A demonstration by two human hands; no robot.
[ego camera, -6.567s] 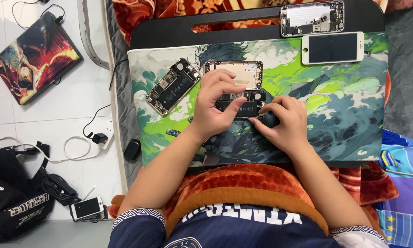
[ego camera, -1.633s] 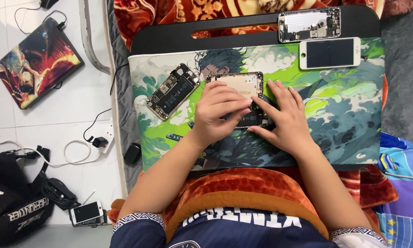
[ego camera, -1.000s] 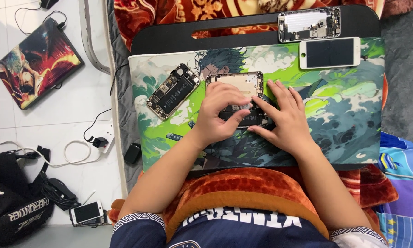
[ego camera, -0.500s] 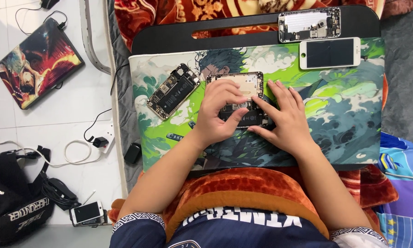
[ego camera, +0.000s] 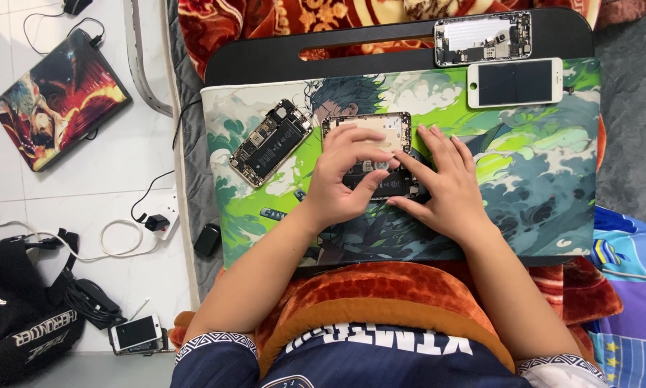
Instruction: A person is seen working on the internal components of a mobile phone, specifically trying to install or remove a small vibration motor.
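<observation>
An opened phone body lies on the green and blue patterned mat, its insides facing up. My left hand rests over its middle, fingers curled and fingertips pressing on the dark parts inside. My right hand lies flat against its right side, fingers spread, thumb touching the phone's lower edge. Both hands hide most of the phone's lower half. Whether a small part is pinched between the fingers cannot be seen.
A second opened phone lies tilted on the mat's left. A bare phone frame and a white phone sit at the back right. On the floor at the left are a laptop, a power strip, a black bag and another phone.
Both hands have stayed on the opened phone. The left fingers have shifted slightly over its middle; the right hand has barely moved.
</observation>
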